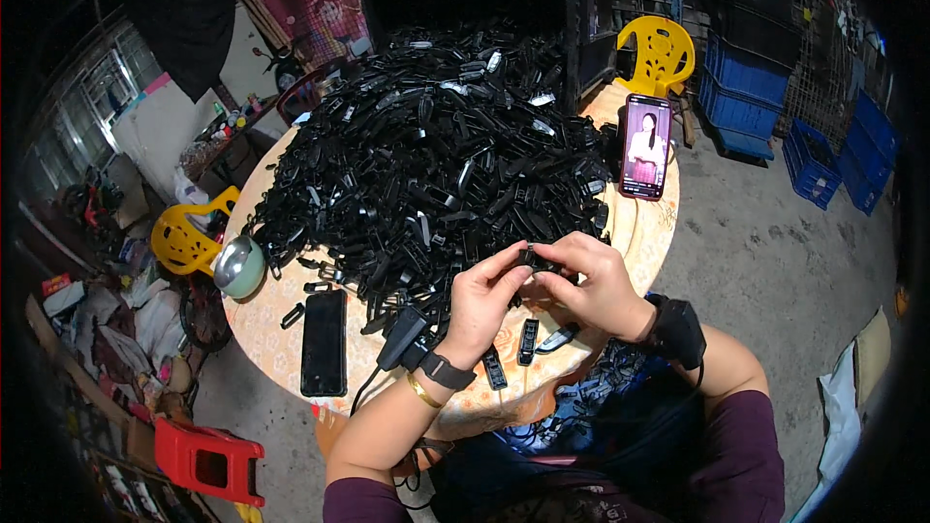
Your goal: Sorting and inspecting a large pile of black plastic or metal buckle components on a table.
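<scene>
Lying nearest, in front of the heap (436, 169), are a few loose black pieces (528, 342) on the patterned table (276, 353). Just beyond them, at the heap's near edge, the left hand (479, 302) and right hand (601, 289) together pinch one small black part (526, 255) between thumbs and fingertips; they hide most of its shape. It should handle as light, stiff plastic, smooth enough to slip, and best held along its edges. Right of the heap stands a lit phone (644, 147), with a yellow chair (661, 53) farther back.
</scene>
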Tool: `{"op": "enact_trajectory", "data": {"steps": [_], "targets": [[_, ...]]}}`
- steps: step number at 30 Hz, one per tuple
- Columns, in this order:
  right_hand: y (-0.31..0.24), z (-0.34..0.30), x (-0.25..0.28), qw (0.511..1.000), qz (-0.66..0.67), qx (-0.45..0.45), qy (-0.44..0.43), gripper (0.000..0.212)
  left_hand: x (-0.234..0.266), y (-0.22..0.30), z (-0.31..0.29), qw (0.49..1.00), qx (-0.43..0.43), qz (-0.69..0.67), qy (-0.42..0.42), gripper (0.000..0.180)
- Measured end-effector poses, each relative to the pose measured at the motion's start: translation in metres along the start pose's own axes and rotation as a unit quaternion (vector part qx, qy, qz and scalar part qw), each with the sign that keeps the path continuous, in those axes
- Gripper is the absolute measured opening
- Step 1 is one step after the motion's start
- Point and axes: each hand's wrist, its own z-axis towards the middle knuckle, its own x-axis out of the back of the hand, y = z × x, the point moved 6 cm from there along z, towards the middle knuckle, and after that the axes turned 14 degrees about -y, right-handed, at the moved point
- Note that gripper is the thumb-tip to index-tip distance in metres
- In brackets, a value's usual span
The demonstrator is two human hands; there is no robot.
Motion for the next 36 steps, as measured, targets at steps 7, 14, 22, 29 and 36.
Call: {"op": "enact_trajectory", "data": {"steps": [7, 14, 22, 29, 36], "targets": [[0.003, 0.002, -0.004, 1.000, -0.018, 0.006, 0.024, 0.038, 0.000, 0.004, 0.002, 0.998, -0.004, -0.064, -0.012, 0.029], [0.005, 0.002, -0.010, 0.993, 0.025, -0.041, -0.104, 0.029, 0.001, 0.018, -0.001, 0.996, -0.046, -0.019, -0.068, 0.024], [0.021, 0.022, 0.006, 0.975, 0.035, -0.016, -0.219, 0.033, -0.001, 0.028, -0.002, 0.979, -0.104, 0.172, -0.040, 0.028], [0.105, 0.028, 0.058, 0.982, -0.168, -0.084, -0.003, 0.029, -0.052, 0.024, -0.013, 0.849, -0.217, 0.420, -0.238, 0.030], [0.136, 0.036, 0.037, 0.967, -0.199, -0.160, -0.019, 0.027, -0.020, 0.035, -0.001, 0.858, -0.165, 0.447, -0.193, 0.023]]}}
